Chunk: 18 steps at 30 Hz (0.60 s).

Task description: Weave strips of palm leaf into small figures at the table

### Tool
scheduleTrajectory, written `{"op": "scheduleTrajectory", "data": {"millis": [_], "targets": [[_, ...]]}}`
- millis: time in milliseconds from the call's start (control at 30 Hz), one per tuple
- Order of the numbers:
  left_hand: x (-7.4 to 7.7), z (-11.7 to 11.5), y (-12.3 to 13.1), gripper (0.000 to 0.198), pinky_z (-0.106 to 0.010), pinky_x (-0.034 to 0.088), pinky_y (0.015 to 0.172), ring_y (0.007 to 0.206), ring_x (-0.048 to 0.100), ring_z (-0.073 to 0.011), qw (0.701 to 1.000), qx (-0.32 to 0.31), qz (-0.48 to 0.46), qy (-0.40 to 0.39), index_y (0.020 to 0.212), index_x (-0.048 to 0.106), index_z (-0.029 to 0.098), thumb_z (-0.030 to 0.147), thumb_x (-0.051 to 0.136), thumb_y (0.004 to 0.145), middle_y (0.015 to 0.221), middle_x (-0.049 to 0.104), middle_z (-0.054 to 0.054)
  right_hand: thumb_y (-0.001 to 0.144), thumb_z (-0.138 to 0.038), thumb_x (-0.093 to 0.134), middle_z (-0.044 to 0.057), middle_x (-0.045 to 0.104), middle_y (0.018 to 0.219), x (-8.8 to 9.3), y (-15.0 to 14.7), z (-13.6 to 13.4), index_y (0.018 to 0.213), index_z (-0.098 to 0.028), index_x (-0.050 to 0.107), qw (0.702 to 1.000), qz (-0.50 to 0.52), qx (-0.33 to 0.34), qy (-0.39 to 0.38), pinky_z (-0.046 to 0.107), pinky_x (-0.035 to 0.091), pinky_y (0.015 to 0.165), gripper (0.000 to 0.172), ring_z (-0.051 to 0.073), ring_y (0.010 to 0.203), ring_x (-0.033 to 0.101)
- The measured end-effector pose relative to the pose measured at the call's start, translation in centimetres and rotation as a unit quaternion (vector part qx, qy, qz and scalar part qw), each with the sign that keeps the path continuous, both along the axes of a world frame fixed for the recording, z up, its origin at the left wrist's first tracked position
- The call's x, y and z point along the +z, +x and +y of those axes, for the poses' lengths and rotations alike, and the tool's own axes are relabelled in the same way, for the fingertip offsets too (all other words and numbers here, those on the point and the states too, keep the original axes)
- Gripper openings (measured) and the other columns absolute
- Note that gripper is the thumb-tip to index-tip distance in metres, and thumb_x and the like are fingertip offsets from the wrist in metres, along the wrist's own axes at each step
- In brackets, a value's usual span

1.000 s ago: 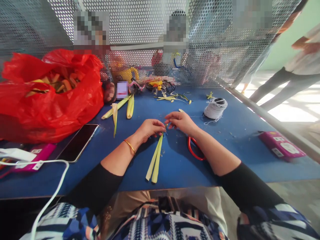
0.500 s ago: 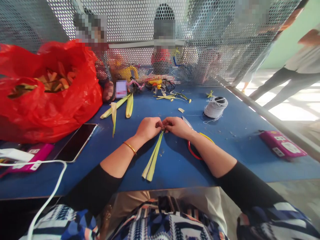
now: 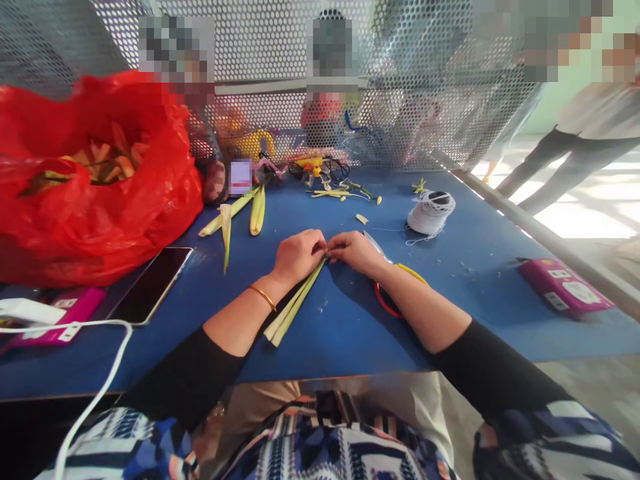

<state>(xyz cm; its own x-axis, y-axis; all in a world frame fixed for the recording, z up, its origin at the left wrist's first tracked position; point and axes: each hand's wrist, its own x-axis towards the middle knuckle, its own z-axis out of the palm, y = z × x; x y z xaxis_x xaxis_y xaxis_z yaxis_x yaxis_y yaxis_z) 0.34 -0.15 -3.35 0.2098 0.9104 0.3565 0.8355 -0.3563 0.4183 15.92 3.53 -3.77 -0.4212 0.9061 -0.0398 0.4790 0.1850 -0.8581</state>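
Note:
Both hands meet over the middle of the blue table (image 3: 360, 333). My left hand (image 3: 301, 255) pinches the narrow end of a pale green leaf strip (image 3: 293, 310), whose two wider ends splay toward me. Fingertips of my right hand (image 3: 353, 252) are closed at the same tip, touching or nearly touching the left ones; exactly what lies between them is hidden. Under my right wrist lie scissors (image 3: 387, 305) with red and yellow handles, blades pointing away. A spool of white string (image 3: 431, 213) stands beyond, to the right.
A red plastic bag (image 3: 100, 227) of leafy pieces stands left, beside a phone (image 3: 153, 285) and a white cable (image 3: 117, 360). More leaf strips (image 3: 257, 210) lie behind my left hand. A magenta box (image 3: 565, 287) sits right. A perforated metal screen (image 3: 270, 53) borders the back; people are beyond it.
The splayed ends of the leaf strip have swung left and slightly away from me, and now lie closer together. Both hands stay pinched at its tip, barely shifted.

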Motion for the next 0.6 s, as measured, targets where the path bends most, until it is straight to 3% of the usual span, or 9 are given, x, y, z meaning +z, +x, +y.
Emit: {"op": "scheduleTrajectory", "data": {"millis": [367,600], "targets": [[-0.4,0.2,-0.1,0.006,-0.025,0.040,0.063,0.067,0.059,-0.0143,0.999,0.017,-0.049,0.010,0.071,0.063,0.019,0.017,0.065,0.076,0.076,0.068,-0.001,0.075,-0.006,0.060,-0.004,0.061,0.054,1.0,-0.2,-0.4,0.070,-0.015,0.064,0.998,0.013,-0.042,-0.049,0.017,0.037,0.050,0.011,0.007,0.050,0.052],[-0.3,0.2,-0.1,0.006,-0.025,0.039,0.062,0.065,0.057,-0.0140,0.998,0.014,-0.062,0.004,0.070,0.062,0.019,0.017,0.064,0.076,0.074,0.067,-0.001,0.075,-0.002,0.059,-0.004,0.062,0.054,1.4,-0.2,-0.5,0.069,-0.015,0.062,0.995,0.051,-0.046,-0.072,0.015,0.042,0.051,0.015,0.007,0.053,0.058]]}}
